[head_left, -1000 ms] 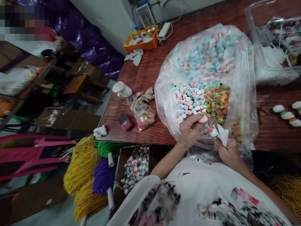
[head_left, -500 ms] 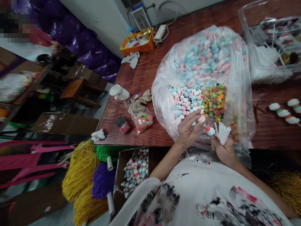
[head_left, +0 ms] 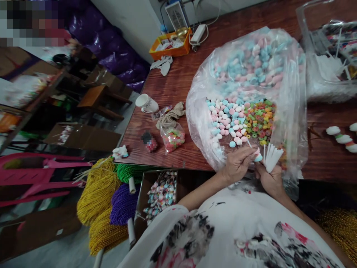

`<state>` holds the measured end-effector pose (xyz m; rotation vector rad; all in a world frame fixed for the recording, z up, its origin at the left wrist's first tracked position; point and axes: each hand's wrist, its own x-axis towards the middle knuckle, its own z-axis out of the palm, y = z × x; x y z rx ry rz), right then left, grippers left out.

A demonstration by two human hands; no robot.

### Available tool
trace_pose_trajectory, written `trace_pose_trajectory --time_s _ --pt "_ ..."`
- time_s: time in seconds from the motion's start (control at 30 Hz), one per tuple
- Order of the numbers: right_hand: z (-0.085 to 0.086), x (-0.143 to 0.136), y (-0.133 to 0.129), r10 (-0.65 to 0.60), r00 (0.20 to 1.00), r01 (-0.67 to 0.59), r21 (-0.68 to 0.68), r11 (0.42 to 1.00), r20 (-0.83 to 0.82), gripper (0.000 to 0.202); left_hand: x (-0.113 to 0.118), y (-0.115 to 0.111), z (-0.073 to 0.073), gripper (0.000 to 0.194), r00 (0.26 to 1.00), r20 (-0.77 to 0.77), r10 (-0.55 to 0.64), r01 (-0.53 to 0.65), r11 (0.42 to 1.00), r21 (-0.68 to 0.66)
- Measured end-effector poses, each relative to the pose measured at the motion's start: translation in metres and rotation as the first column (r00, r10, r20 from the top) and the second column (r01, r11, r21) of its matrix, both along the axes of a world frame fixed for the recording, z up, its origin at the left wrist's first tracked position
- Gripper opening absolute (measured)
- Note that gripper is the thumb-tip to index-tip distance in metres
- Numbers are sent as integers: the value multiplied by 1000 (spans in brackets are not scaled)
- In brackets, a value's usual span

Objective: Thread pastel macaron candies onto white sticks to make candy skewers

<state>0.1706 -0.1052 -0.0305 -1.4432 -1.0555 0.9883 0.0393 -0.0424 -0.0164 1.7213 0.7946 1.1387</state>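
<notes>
My left hand [head_left: 240,162] pinches a small pink-and-white candy piece on a stick, just at the table's front edge. Beside it, my right hand [head_left: 270,179] is closed around a bundle of white sticks [head_left: 272,158] and the lower part of the candy stick. A white and blue candy [head_left: 258,157] sits between the fingertips of both hands. Beyond them, a large clear plastic bag [head_left: 198,108] lies open, with pink, white and blue candies [head_left: 229,114] next to colourful ring-shaped pieces [head_left: 260,119].
A white mug [head_left: 146,103], a cloth [head_left: 171,116] and a small bag of rings [head_left: 173,139] lie left. An orange tray [head_left: 170,52] stands at the back, a clear plastic box [head_left: 329,67] at the right. Finished candy sticks [head_left: 342,139] lie nearby. A box of candies [head_left: 161,193] is below the edge.
My left hand has moved right, bringing its candy against the stick by my right hand. A stick tip now shows above my left fingers. The view has shifted slightly.
</notes>
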Motion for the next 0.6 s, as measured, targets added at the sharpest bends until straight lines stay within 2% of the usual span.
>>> trace_pose_trajectory --time_s 0.07,0.17,0.23,0.27,0.3,0.33,0.4,0.47,0.53,0.6 --pt "-1 6 1 -22 1000 22 -10 1000 6 51 0 3 0 28 999 31 -9 12 996 -90" --pt "-3 23 4 -117 993 117 -21 993 -25 41 -4 22 2 33 989 74 125 -103 962 -253" --pt "-4 36 6 -222 972 220 -31 975 -74 31 -5 42 5 32 981 2 193 -189 965 -184" --pt "-5 41 7 -263 960 260 -44 965 -92 27 -3 52 6 28 980 -92 177 -185 979 -83" --pt "-5 45 8 -291 951 287 -52 957 -105 24 -1 62 7 23 962 -236 136 -132 991 32" --pt "-6 48 8 -301 947 297 -54 953 -109 23 3 69 7 19 908 -405 107 -56 989 136" --pt "-8 50 7 -282 955 279 -37 959 -92 23 11 80 8 15 700 -704 121 91 962 256" --pt "-9 50 4 -251 966 251 -10 968 -63 25 18 82 8 13 495 -844 206 142 939 312" --pt "-11 50 -1 -219 975 219 -8 976 -41 24 20 79 6 13 388 -883 263 159 925 345" --pt "-16 51 -5 -186 982 185 -17 983 -17 23 18 74 3 14 350 -895 275 196 913 357"
